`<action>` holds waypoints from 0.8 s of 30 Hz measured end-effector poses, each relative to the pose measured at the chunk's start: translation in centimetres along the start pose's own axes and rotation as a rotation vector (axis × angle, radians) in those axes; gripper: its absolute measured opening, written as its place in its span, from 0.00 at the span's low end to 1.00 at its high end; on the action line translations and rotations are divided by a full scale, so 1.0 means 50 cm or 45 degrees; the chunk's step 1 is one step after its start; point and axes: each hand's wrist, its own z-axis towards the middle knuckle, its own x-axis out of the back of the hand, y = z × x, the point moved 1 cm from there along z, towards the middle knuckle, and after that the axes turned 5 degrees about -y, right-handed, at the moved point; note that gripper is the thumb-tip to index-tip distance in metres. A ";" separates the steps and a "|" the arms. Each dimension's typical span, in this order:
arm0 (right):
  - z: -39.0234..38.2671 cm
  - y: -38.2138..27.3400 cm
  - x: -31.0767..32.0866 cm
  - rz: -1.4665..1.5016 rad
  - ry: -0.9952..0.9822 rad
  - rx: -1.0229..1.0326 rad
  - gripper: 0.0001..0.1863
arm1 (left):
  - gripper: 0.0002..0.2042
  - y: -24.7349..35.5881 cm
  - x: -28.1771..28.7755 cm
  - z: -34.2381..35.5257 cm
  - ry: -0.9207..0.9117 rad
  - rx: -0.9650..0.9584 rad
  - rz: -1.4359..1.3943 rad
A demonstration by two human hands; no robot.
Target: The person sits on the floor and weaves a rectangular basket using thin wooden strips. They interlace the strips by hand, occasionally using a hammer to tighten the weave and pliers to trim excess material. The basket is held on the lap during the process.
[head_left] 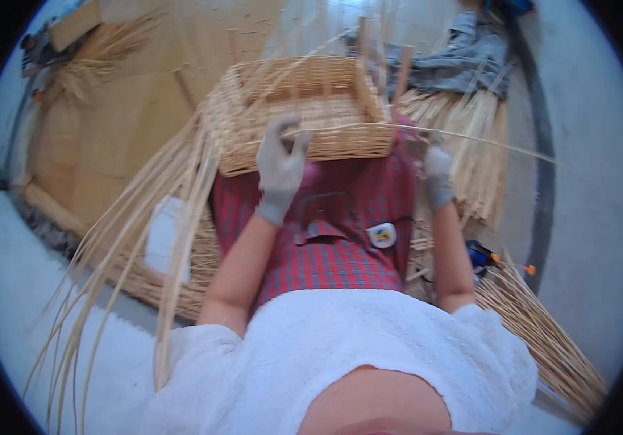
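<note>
A rectangular woven wicker basket [311,138] rests across my lap, with upright stakes standing from its corners. My left hand [281,163], in a grey glove, is at the near wall, its fingers bent over the rim and the thumb against the side. From the basket's near right corner a pale weaving strand [482,138] runs out to the right. Just below that strand is my gloved right hand [439,170]; motion blurs its fingers, so their grip cannot be made out. Long loose strands [137,196] hang from the basket's left side.
Bundles of pale strips lie at the right [482,159], lower right [543,333] and upper left [101,54]. Grey cloth [463,58] covers part of the right bundle. A red checked cloth [333,264] covers my lap, with a white round object [381,235] on it, possibly a tape measure.
</note>
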 end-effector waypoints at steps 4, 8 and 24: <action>-0.100 -0.016 -0.158 -0.442 -0.457 -0.530 0.15 | 0.18 -0.040 0.224 -0.054 0.309 1.078 0.427; -0.207 -0.063 -0.365 -0.634 -1.268 0.078 0.10 | 0.22 -0.048 0.301 -0.041 0.105 0.856 -0.009; 0.045 0.054 -0.741 -0.171 -0.155 -0.494 0.73 | 0.46 -0.160 0.364 -0.003 -0.447 0.044 1.160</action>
